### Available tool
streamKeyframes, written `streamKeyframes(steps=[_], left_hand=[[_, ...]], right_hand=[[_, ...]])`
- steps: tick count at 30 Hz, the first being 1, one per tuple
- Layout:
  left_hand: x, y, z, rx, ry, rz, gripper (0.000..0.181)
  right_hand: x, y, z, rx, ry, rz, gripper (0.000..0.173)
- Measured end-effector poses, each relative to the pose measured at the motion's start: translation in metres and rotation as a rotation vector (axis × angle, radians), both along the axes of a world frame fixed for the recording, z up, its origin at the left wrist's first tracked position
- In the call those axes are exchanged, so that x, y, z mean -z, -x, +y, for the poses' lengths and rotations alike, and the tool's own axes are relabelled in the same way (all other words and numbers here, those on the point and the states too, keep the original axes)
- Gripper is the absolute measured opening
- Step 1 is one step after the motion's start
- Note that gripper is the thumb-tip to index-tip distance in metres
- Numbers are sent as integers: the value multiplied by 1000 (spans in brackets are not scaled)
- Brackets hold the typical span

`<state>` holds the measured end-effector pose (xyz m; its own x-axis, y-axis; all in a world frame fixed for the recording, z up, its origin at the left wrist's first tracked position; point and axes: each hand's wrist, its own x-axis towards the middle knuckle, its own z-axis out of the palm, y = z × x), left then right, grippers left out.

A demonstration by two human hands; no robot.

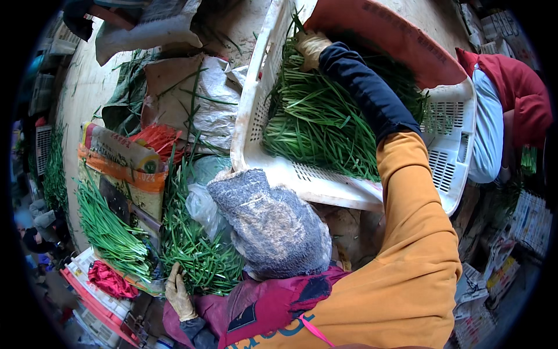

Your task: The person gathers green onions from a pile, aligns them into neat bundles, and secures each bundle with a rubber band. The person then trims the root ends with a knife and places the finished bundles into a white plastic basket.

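My right hand (313, 47), in a cream glove, reaches into a large white plastic crate (320, 192) and touches the far left part of a pile of green garlic chives (322, 118). Its fingertips are partly hidden, so its grip cannot be made out. Low at the left, my gloved left hand (178, 293) rests by my thigh with fingers extended, beside loose cut leaves (200, 257). A neat bunch of chives (115, 231) lies on a printed sack at the left, next to a dark flat blade (114, 198). A grey cloth (279, 222) covers my knee.
Red plastic ties (159, 139) and a white woven sack (216, 102) lie left of the crate. A red sheet (388, 35) lines the crate's far side. Red cloth (112, 279) sits at lower left. A person in red (523, 96) is at the right, another person (43, 222) far left.
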<state>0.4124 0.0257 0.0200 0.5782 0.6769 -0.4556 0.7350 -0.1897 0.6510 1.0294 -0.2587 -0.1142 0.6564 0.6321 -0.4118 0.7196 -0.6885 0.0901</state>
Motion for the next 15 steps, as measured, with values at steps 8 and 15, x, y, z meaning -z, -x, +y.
streamKeyframes(steps=[8,15], left_hand=[[-2,-13,0,-6,53,-93,34],[-52,-146,-5,369,-266,-323,31]], right_hand=[[5,78,-26,-29,-231,-271,65],[14,92,-21,114,-262,-315,29]])
